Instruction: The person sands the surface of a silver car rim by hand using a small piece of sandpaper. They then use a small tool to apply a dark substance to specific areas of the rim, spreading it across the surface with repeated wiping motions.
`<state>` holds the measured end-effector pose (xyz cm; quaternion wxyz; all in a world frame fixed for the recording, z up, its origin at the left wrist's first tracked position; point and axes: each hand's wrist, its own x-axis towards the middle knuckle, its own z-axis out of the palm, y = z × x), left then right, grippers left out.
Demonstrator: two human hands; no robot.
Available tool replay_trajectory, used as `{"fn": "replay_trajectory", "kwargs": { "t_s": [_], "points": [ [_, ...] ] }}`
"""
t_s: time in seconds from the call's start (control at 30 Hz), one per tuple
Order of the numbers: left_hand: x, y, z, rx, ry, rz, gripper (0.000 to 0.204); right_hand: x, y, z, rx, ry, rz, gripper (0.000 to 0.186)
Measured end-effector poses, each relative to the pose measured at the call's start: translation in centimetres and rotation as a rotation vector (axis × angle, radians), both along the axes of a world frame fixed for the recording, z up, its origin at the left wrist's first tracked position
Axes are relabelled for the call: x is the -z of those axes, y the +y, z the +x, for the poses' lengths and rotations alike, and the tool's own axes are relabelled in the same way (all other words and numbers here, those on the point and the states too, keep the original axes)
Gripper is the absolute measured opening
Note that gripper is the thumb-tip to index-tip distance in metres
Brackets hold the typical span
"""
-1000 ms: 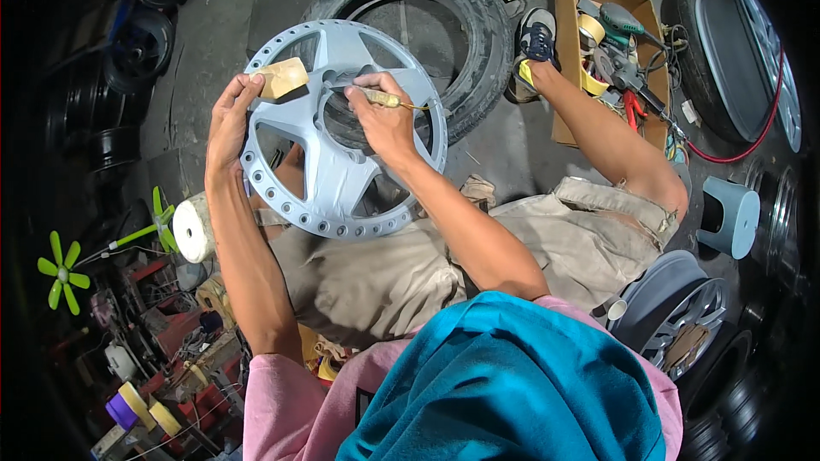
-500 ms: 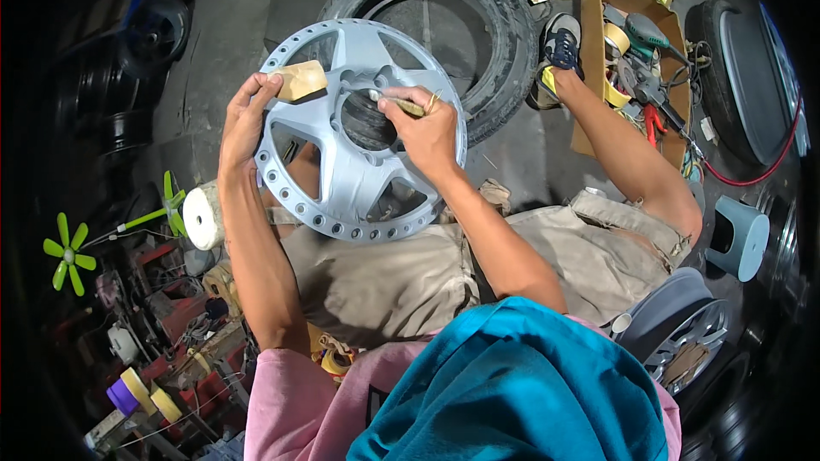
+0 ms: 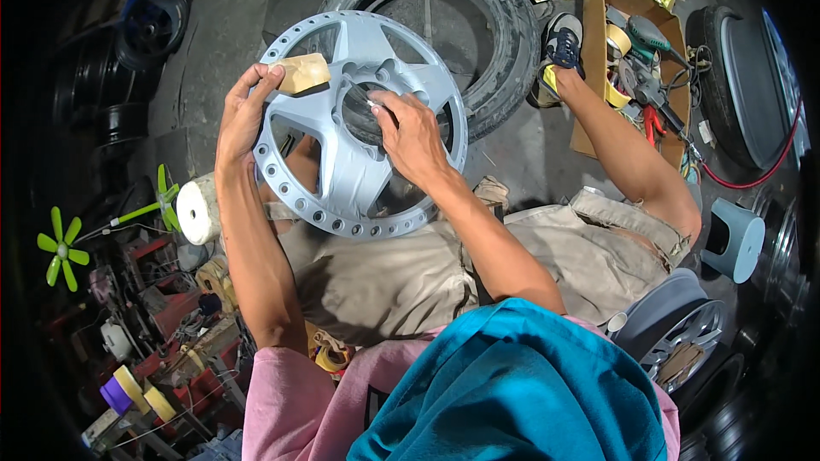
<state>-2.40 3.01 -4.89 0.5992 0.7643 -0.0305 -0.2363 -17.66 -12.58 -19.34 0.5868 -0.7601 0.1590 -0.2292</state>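
Observation:
A silver-grey wheel centre disc [image 3: 357, 179], with wide spokes and a ring of bolt holes along its rim, rests tilted against my lap. My left hand [image 3: 242, 119] grips a tan block [image 3: 301, 74] with a dark underside between thumb and fingers, over the disc's upper left. The palm lies by the disc's left rim. At the centre hole, my right hand [image 3: 416, 138] is closed in a pinch with its fingertips at the hole's edge. A small pale tip shows at those fingers; the rest of what they hold is hidden.
Beyond the disc a black tyre [image 3: 504, 43] lies on the dark floor. A cardboard box [image 3: 589, 77] of power tools and tape rolls stands at the right. A blue-grey stool [image 3: 741, 243] and another wheel [image 3: 683, 333] are at the lower right. Cluttered machinery [image 3: 188, 333] fills the lower left.
My right hand has turned and moved slightly down, its fingertips now at the centre hole's edge. The disc has shifted slightly up and left. My left hand still grips the block.

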Motion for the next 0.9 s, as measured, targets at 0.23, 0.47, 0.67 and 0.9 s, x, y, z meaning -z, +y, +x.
{"fn": "replay_trajectory", "kwargs": {
  "t_s": [0.23, 0.47, 0.67, 0.9],
  "points": [
    [0.1, 0.2, 0.2, 0.018, -0.021, 0.008, 0.019, -0.6, 0.4, 0.0, 0.025, 0.014, 0.016, 0.023],
    [-0.3, -0.2, -0.4, 0.006, -0.02, 0.014, 0.017, 0.5, 0.2, 0.7, 0.009, -0.017, -0.003, 0.023],
    [0.6, 0.9, 0.4, 0.064, -0.084, 0.052, 0.019, 2.2, -1.0, 1.3, -0.086, -0.08, -0.034, 0.023],
    [0.7, 0.5, 0.0, 0.024, -0.048, 0.058, 0.02, 3.1, -2.3, 1.8, -0.126, -0.116, -0.165, 0.027]
  ]
}}
